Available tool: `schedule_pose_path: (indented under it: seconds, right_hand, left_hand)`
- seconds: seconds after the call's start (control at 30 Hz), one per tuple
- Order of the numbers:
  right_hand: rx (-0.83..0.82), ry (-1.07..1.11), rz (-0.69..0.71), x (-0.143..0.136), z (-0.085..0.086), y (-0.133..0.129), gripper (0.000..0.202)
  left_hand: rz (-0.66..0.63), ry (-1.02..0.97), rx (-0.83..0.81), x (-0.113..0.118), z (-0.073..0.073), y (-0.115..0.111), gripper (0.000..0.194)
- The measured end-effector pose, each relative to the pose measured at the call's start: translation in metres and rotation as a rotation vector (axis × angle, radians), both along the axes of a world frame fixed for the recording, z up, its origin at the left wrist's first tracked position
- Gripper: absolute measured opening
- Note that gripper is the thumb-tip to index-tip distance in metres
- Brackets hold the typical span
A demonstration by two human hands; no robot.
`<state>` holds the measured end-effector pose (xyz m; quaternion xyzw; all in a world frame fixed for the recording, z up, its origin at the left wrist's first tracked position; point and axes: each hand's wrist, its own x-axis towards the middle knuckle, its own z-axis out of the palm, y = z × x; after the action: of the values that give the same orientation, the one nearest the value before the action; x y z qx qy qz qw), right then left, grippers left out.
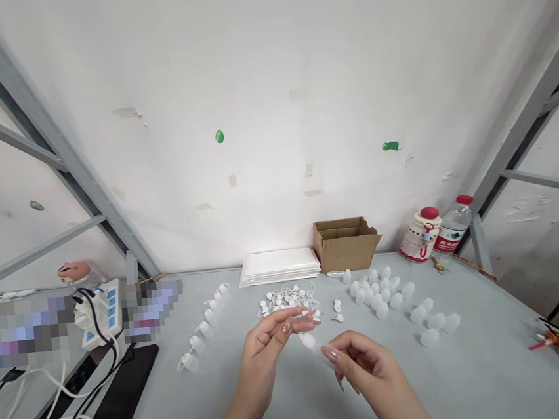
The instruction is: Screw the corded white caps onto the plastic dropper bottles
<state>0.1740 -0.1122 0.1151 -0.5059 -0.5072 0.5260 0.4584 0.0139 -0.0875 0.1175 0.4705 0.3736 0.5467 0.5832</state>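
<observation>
Above the middle of the table, my right hand (366, 362) pinches the end of a small translucent white plastic piece (308, 341) between thumb and fingers. At its other end is my left hand (265, 346), thumb and fingers closed together just above it; what they hold is hidden. Behind my hands lies a pile of small white caps with thin loops (288, 295). Two loose white caps (337, 305) sit to the right of that pile. Several frosted white plastic cups (382, 309) stand at the right. A slanting row of cups with looped caps on them (196, 344) runs along the left.
A stack of white sheets or flat packs (279, 265) and an open cardboard box (347, 252) stand against the wall. Two bottles, one a cream jar (418, 239), the other clear (452, 229), are back right. Left are a power strip (104, 312), cables and a black phone (120, 402).
</observation>
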Motion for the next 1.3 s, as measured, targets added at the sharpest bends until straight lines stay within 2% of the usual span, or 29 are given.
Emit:
schedule_pose_path:
  seconds: [0.27,0.43,0.53,0.7,0.83,0.9,1.0,1.07,1.17,1.23,1.3]
  right_hand:
    - [-0.005,0.026,-0.031,-0.008,-0.003,-0.003,0.035]
    - [-0.022,0.163,0.086,-0.009,-0.019,0.007,0.036]
    - [-0.016,0.275,0.123,-0.009,-0.029,0.013,0.035]
    - [-0.040,0.293,0.135,-0.011,-0.033,0.013,0.037]
    - [-0.056,0.274,0.144,-0.013,-0.031,0.011,0.038]
    - [-0.055,0.253,0.125,-0.013,-0.034,0.011,0.037]
    - [-0.040,0.243,0.072,-0.014,-0.044,0.014,0.037]
    - [-0.047,0.270,0.083,-0.018,-0.054,0.017,0.039]
    - [-0.100,0.302,0.141,-0.026,-0.071,0.021,0.047]
    - [-0.162,0.301,0.150,-0.030,-0.078,0.022,0.051]
    - [-0.219,0.291,0.134,-0.031,-0.081,0.022,0.056]
  left_hand:
    - [0.060,0.075,0.038,0.004,-0.010,-0.001,0.029]
    - [0.052,0.125,0.026,0.008,-0.008,-0.005,0.039]
    - [0.108,0.083,0.062,0.011,-0.015,-0.006,0.048]
    - [0.205,0.056,-0.030,0.010,-0.028,-0.004,0.031]
    - [0.280,-0.006,-0.078,0.007,-0.026,-0.001,0.032]
    - [0.250,0.007,-0.096,0.008,-0.024,0.000,0.032]
    - [0.093,0.041,-0.119,0.012,-0.027,-0.001,0.036]
    - [0.055,0.046,-0.134,0.014,-0.032,-0.002,0.038]
    - [0.075,0.058,-0.158,0.012,-0.039,0.002,0.029]
    - [0.106,0.100,-0.125,0.004,-0.047,0.013,0.023]
    - [0.267,0.198,-0.032,-0.011,-0.060,0.032,0.017]
